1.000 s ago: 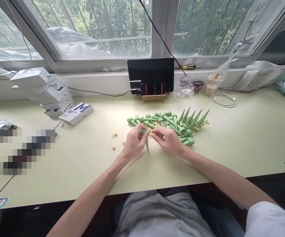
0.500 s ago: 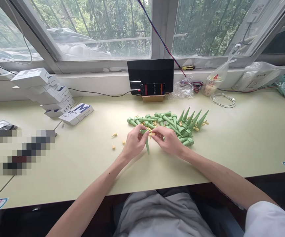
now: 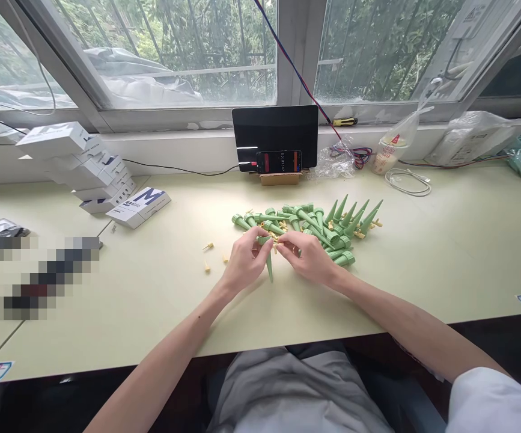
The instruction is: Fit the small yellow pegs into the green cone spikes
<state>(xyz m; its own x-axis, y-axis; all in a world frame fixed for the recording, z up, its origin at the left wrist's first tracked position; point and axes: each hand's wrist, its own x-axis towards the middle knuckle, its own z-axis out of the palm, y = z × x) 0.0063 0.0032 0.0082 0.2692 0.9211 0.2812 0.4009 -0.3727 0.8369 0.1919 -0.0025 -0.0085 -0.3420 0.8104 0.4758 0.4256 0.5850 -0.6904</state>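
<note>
My left hand [image 3: 248, 252] is closed around the head of a green plastic spike [image 3: 270, 269], whose tapered point hangs down toward the table. Close beside it, my right hand [image 3: 304, 252] pinches a small yellow plastic piece [image 3: 275, 247] at the head of that spike; the fingers hide most of it. Behind both hands lies a heap of green spikes [image 3: 316, 224] with ridged caps, mixed with small yellow pieces. At its right side several spikes [image 3: 366, 219] point upward. Loose yellow pieces [image 3: 208, 246] lie to the left of my left hand.
A phone [image 3: 279, 162] with a timer leans on a black tablet [image 3: 274, 129] at the back. White boxes [image 3: 139, 207] are stacked and lying at the left. A white cable [image 3: 408, 183] and a bagged cup [image 3: 390, 153] stand back right. The table's front edge runs below my forearms.
Both hands stay almost in place. The yellow piece at my right fingertips shows less than before, and the view has shifted very slightly.
</note>
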